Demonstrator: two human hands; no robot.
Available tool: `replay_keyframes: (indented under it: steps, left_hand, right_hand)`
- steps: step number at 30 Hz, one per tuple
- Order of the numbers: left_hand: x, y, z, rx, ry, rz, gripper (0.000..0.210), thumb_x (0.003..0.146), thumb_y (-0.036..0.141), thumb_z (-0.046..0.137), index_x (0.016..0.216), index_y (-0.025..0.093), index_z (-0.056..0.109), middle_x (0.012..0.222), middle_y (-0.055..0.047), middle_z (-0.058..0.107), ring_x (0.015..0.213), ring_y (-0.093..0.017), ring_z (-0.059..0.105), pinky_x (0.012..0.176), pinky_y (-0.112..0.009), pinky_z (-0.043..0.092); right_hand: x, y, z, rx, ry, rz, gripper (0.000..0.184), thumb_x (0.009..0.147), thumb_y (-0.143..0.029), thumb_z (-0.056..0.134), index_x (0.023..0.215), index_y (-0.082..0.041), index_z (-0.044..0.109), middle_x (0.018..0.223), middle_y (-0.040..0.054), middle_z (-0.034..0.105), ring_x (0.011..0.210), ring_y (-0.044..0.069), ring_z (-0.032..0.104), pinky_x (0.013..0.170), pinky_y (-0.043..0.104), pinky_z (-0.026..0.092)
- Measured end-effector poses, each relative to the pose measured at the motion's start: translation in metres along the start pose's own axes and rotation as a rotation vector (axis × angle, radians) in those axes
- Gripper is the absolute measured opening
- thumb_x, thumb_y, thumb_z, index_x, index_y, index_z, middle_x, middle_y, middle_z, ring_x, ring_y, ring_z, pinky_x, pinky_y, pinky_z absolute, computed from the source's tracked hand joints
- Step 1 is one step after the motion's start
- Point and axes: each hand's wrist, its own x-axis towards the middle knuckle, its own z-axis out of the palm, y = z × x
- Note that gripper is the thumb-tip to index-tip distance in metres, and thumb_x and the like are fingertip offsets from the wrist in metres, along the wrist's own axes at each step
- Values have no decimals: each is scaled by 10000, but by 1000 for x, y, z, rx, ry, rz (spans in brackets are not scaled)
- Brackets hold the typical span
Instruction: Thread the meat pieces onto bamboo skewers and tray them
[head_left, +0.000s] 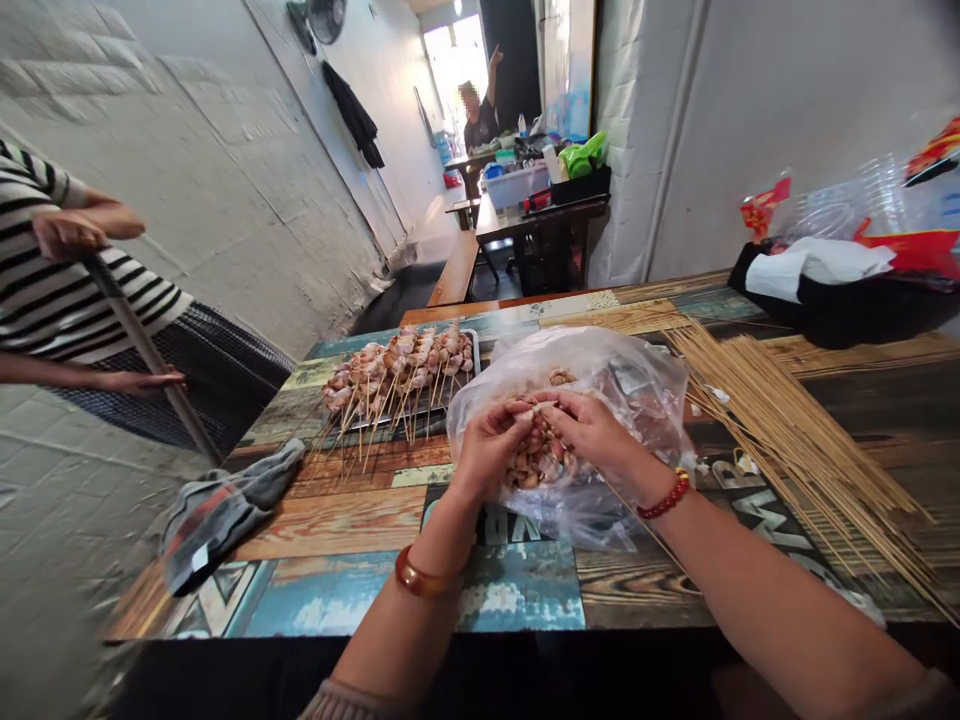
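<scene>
A clear plastic bag [577, 350] lies spread on the table, with raw meat pieces [536, 465] in it. Over the bag my left hand [491, 445] is closed, pinching a small pale piece of meat [541, 408]. My right hand [592, 430] meets it there, its fingers closed. A thin bamboo skewer [637, 520] runs out from beneath my right palm toward the lower right; its tip is hidden by my fingers. To the left stands a metal tray [474, 350] piled with skewered meat [405, 365], the stick ends pointing toward me.
Many loose bamboo skewers [802, 450] lie at right. Behind them sits a black container [817, 305] with packaging. A grey cloth [232, 510] is at the table's left edge. At far left a person in stripes [67, 270] holds a pole [150, 350]; another person [480, 120] sits farther back.
</scene>
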Motion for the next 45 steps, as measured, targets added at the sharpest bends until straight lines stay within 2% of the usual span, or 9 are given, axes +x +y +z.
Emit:
replay_keyframes:
  steps: [9, 16, 21, 26, 30, 33, 36, 42, 45]
  left_hand:
    - [-2, 1, -1, 85, -42, 74, 275, 701, 297, 770, 938, 172, 708, 870, -40, 720, 722, -142, 661, 741, -283, 546]
    - [3, -1, -5, 72, 59, 159, 281, 686, 233, 763, 935, 150, 663, 828, -39, 703, 732, -143, 654, 732, -271, 531]
    - [2, 3, -5, -13, 74, 129, 268, 666, 234, 777, 890, 137, 667, 767, -24, 697, 666, -123, 641, 694, -252, 525]
    - [-1, 6, -2, -147, 32, 15, 341, 641, 300, 802, 923, 135, 704, 759, -26, 710, 625, -120, 636, 671, -258, 528]
    - [-4, 7, -1, -158, -8, -42, 397, 636, 323, 816, 975, 142, 715, 834, -47, 726, 682, -145, 659, 711, -288, 533]
    - [-4, 6, -2, -131, -37, -33, 447, 613, 305, 835, 1012, 143, 714, 932, -69, 729, 748, -163, 665, 742, -300, 531]
    - [-3, 4, -2, -126, -26, -20, 450, 591, 278, 845, 1002, 148, 715, 919, -57, 727, 742, -155, 660, 736, -290, 529]
    - [0, 6, -3, -176, 40, 5, 377, 591, 270, 841, 897, 132, 671, 791, -34, 717, 654, -126, 659, 699, -268, 536]
    - [1, 8, -3, -161, 75, 43, 405, 591, 293, 840, 898, 123, 639, 756, -33, 711, 636, -125, 663, 684, -263, 540]
  right_hand:
    - [-7, -8, 3, -33, 20, 56, 411, 837, -426, 580, 1135, -144, 595, 611, -46, 553, 425, 78, 470, 387, 204, 360]
    - [-8, -10, 6, -18, 2, 77, 401, 812, -447, 606, 1080, -151, 571, 623, -54, 549, 426, 69, 444, 400, 208, 357]
    - [-12, -13, 10, -55, -6, 78, 386, 818, -438, 599, 1077, -152, 574, 583, -67, 513, 430, 72, 441, 401, 205, 347]
    - [-12, -10, 11, -86, -22, 42, 365, 843, -422, 578, 1084, -148, 585, 617, -47, 553, 436, 74, 462, 420, 211, 392]
    - [-10, -7, 9, -140, -20, 7, 358, 843, -421, 580, 1091, -164, 605, 668, -22, 592, 437, 80, 472, 415, 223, 407]
    - [-9, -4, 7, -189, -10, -32, 354, 853, -408, 574, 1114, -172, 615, 661, -19, 591, 449, 90, 483, 429, 231, 420]
    - [-10, -3, 6, -192, -26, -35, 362, 865, -379, 561, 1155, -166, 605, 644, -20, 585, 468, 98, 494, 445, 230, 429]
    - [-11, -7, 7, -29, -34, 60, 451, 870, -364, 551, 1278, -176, 508, 889, 27, 650, 556, 88, 542, 461, 203, 441]
    - [-11, -9, 9, 10, -39, 29, 423, 861, -357, 576, 1241, -178, 523, 1008, 55, 655, 715, 113, 605, 580, 216, 513]
